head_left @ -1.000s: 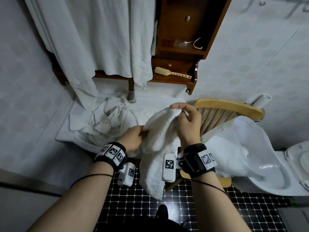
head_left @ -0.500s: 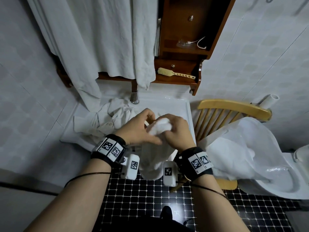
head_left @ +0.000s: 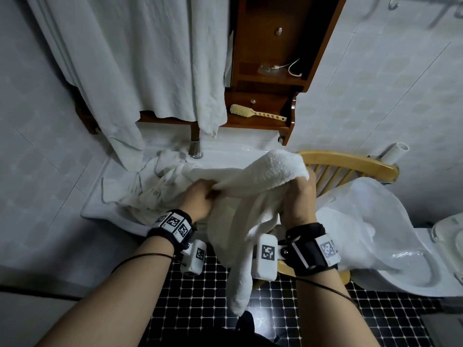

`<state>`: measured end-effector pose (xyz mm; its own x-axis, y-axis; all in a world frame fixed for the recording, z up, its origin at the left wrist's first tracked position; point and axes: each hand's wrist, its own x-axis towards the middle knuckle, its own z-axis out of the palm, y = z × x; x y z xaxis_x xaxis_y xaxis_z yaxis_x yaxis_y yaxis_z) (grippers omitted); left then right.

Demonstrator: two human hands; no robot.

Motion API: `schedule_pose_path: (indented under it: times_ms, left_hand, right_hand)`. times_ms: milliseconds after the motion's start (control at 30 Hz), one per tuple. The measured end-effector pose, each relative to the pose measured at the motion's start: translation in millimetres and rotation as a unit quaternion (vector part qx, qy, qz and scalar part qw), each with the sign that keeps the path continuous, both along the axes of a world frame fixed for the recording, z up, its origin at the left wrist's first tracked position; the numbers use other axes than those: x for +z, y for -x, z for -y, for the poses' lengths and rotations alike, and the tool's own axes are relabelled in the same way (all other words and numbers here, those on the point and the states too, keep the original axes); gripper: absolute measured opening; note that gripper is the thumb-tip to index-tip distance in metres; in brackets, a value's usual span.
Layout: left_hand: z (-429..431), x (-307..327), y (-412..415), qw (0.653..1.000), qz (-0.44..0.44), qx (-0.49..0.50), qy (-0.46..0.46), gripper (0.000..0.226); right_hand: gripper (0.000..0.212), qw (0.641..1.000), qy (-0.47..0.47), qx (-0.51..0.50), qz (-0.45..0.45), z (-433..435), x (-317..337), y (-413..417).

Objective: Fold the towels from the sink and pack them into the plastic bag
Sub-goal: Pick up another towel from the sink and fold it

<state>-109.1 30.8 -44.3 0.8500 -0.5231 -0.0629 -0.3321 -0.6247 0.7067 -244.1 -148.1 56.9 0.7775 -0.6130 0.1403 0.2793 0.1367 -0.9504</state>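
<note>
My left hand [head_left: 200, 199] and right hand [head_left: 298, 197], together a moment ago, have drawn apart. Each grip holds the fluffy white terry towel [head_left: 265, 175], spreading it for another fold.

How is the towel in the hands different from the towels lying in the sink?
The held towel is thick and fluffy; the sink towels look thinner and wrinkled. The held towel is up in the air, gripped by the left hand and right hand, with one end dangling; the sink towels lie in a crumpled heap. Both are white.
</note>
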Motion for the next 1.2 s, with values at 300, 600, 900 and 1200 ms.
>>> schedule_pose_path:
  times_ms: [300, 600, 900, 1200]
  left_hand:
    - [-3.1, 75.2, -1.7, 0.996, -0.063, -0.049, 0.033, 0.034]
    - [-44.9, 77.2, 6.1, 0.993, -0.054, -0.065, -0.084, 0.042]
    - [-91.3, -8.1, 14.5, 0.965, -0.117, 0.219, -0.084, 0.02]
    - [-83.1, 107.1, 18.3, 0.992, -0.088, 0.049, 0.073, 0.041]
  right_hand:
    - [0.127, 0.896, 0.383, 0.111, -0.195, -18.9, -29.3, -17.9]
    - [0.018, 0.89, 0.398, 0.085, -0.207, -41.2, -34.0, -34.9]
    - [0.019, 0.995, 0.09, -0.047, 0.019, -45.6, 22.8, -24.1]
    - [0.115, 0.847, 0.405, 0.278, -0.204, -83.8, -18.7, -25.8]
